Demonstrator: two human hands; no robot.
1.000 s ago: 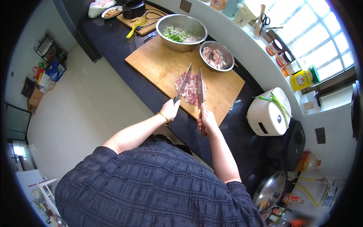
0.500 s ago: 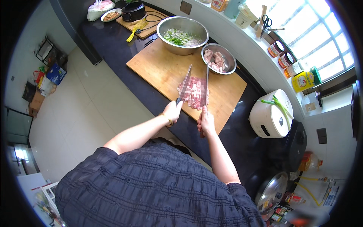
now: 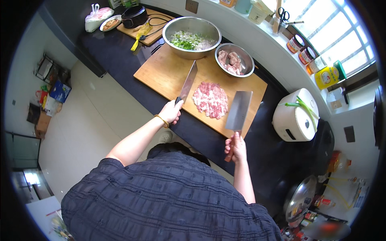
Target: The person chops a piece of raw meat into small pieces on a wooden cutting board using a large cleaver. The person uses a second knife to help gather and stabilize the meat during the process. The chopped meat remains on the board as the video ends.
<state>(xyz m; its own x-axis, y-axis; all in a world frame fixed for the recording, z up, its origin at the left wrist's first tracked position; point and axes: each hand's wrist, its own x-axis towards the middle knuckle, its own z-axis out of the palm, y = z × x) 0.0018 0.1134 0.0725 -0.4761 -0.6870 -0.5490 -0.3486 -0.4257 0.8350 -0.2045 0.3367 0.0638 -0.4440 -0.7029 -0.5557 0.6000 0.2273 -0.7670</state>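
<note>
A flat, roughly round patch of chopped pink meat lies on the wooden cutting board. My left hand is closed round the dark handle of a kitchen knife, its blade pointing away from me left of the meat. To the right of the meat, a broad cleaver shows the flat of its blade; my right hand grips its brown wooden handle. Both blades are apart from the meat. Beyond the board's middle stands a small steel bowl holding larger meat pieces.
A large steel bowl with chopped greens and whitish bits stands at the board's far edge. To the right is a white rice cooker with a scallion on top. Jars line the windowsill. A black pot sits far left.
Both blades have moved apart from the meat, the knife to the left and the cleaver to the right. The cleaver has turned from edge-on to show its flat. The meat is now uncovered.
</note>
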